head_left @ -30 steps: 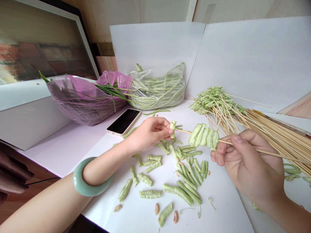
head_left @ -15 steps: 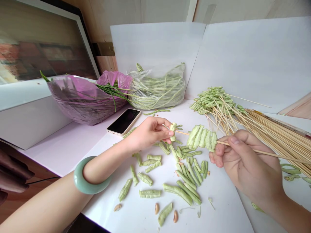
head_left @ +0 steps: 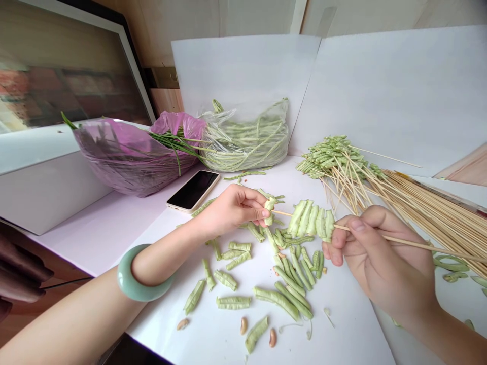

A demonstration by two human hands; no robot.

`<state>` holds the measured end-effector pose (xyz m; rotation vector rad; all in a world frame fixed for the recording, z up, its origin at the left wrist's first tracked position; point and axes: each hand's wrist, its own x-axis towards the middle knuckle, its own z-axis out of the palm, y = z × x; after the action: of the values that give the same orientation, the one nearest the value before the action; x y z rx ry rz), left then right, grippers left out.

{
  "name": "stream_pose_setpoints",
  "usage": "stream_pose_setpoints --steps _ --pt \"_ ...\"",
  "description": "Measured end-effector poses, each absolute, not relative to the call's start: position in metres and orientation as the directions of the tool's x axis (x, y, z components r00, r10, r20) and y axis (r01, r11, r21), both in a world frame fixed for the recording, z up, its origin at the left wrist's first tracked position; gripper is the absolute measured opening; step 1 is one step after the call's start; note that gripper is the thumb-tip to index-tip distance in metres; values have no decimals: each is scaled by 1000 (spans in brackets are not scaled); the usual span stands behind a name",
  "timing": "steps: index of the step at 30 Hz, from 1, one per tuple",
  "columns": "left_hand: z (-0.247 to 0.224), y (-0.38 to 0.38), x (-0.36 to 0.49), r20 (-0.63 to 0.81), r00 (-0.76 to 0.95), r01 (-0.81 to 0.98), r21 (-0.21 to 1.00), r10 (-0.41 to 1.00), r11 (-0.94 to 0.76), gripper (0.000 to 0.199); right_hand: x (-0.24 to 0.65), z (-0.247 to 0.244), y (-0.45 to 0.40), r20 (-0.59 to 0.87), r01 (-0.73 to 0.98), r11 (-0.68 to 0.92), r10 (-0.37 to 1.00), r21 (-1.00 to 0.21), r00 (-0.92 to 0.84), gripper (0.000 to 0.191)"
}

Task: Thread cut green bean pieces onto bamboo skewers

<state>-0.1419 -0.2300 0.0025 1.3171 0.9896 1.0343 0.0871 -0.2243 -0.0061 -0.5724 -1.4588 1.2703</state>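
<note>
My left hand [head_left: 243, 208], with a pale green bangle on its wrist, pinches a short green bean piece [head_left: 270, 210] at the tip of a wooden skewer [head_left: 403, 242]. Several bean pieces [head_left: 312, 221] sit side by side across that skewer, a little right of the pinched one. The fingers of my right hand [head_left: 384, 258] are closed round the skewer just right of those pieces. Under and in front of both hands, cut bean pieces [head_left: 277, 301] and a few brown seeds [head_left: 272, 337] lie scattered on the white surface [head_left: 182, 339].
A phone [head_left: 193, 190] lies behind my left forearm. Farther back are a purple bag [head_left: 133, 157] and a clear bag of long beans [head_left: 251, 137]. Filled skewers [head_left: 331, 152] and a bundle of bare skewers [head_left: 433, 208] lie at the right. A framed pane [head_left: 72, 66] stands at the left.
My right hand has moved slightly left with the skewer, bringing its row of bean pieces closer to my left hand. The skewer tip now meets the pinched piece more closely.
</note>
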Motion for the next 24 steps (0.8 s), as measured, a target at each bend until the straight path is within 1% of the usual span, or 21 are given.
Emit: stream_pose_setpoints --steps 6,12,16,20,24 --pt "-2 -228 -143 35 244 -58 998 969 -21 19 87 -9 -226 415 -289 327 846 -900 -335 27" --pt "-3 -227 -145 38 257 -74 997 966 -20 20 86 -11 -223 392 -315 286 849 -905 -354 25" --pt "-3 -228 -146 55 248 -63 997 967 -41 19 86 -10 -221 363 -331 243 853 -912 -375 27" --pt "-5 -227 -148 118 248 -36 993 961 -112 15 84 -11 -219 267 -364 123 886 -923 -378 33" --pt "-6 -226 -147 190 224 12 980 956 -198 10 83 -14 -216 123 -399 -32 926 -916 -356 31"
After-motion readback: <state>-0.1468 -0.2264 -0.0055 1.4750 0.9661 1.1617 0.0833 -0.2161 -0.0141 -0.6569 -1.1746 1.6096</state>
